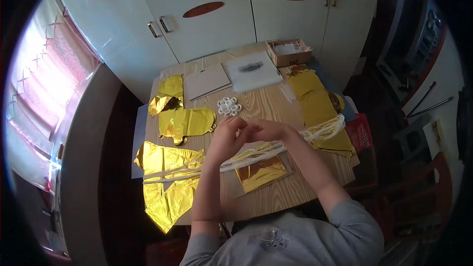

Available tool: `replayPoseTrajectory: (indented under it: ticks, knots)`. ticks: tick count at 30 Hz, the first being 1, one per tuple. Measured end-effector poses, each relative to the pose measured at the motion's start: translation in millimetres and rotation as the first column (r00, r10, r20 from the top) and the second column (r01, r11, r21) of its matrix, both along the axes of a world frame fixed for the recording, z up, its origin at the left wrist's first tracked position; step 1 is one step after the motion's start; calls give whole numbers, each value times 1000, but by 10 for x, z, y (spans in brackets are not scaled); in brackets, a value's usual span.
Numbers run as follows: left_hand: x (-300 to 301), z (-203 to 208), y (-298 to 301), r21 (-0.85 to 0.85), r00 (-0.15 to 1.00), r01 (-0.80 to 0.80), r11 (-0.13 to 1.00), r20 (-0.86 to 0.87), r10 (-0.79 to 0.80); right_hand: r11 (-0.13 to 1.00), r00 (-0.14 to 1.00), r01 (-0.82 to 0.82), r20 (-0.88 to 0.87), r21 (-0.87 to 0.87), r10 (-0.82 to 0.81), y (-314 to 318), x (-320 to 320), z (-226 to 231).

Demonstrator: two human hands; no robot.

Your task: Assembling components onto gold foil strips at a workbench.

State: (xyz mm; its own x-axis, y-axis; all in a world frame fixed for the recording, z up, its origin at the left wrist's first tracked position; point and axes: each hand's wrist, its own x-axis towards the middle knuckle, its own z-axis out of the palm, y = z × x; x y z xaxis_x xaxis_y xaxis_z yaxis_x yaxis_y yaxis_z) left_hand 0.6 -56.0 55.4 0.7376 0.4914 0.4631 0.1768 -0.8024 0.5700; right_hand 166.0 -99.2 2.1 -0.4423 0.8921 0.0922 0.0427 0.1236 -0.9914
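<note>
My left hand (227, 134) and my right hand (265, 130) meet over the middle of the table, fingers bent and drawn together. Whatever they pinch between them is too small or hidden to name. Just beyond the fingertips lies a small pile of white rings (229, 106). Under both forearms a long bundle of white cords (322, 129) runs across the table from left to right. A folded gold foil sheet (263, 173) lies beneath the cords, nearer to my body. Flat gold foil balloons (186, 122) are spread out on the left.
More gold foil balloons (310, 97) lie along the right side. At the back are a brown cardboard sheet (209, 82), a clear plastic bag (253, 72) with a dark patch, and an open cardboard box (290, 58). A red plastic basket (359, 130) stands beyond the table's right edge.
</note>
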Motion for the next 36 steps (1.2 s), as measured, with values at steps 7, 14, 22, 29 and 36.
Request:
replayPoseTrajectory:
  ticks: [7, 14, 22, 29, 36]
  knots:
    - [-143, -154, 247, -471, 996, 92, 877, 55, -75, 999, 983, 43, -176, -12, -44, 53, 62, -129]
    - [-100, -196, 335, -789, 798, 597, 146, 602, -9, 998, 960, -59, -275, 6, 58, 112, 44, -151]
    - [-16, -144, 304, 143, 992, -98, 985, 94, 86, 1000, 986, -18, -163, -13, 16, 143, 118, -203]
    - [-220, -264, 480, -767, 918, 396, 505, 340, -203, 999, 997, 40, -72, 37, -37, 100, 212, -83]
    - [31, -190, 259, -278, 967, 67, 958, 256, 7, 998, 995, -3, -96, 63, 9, 118, 197, -147]
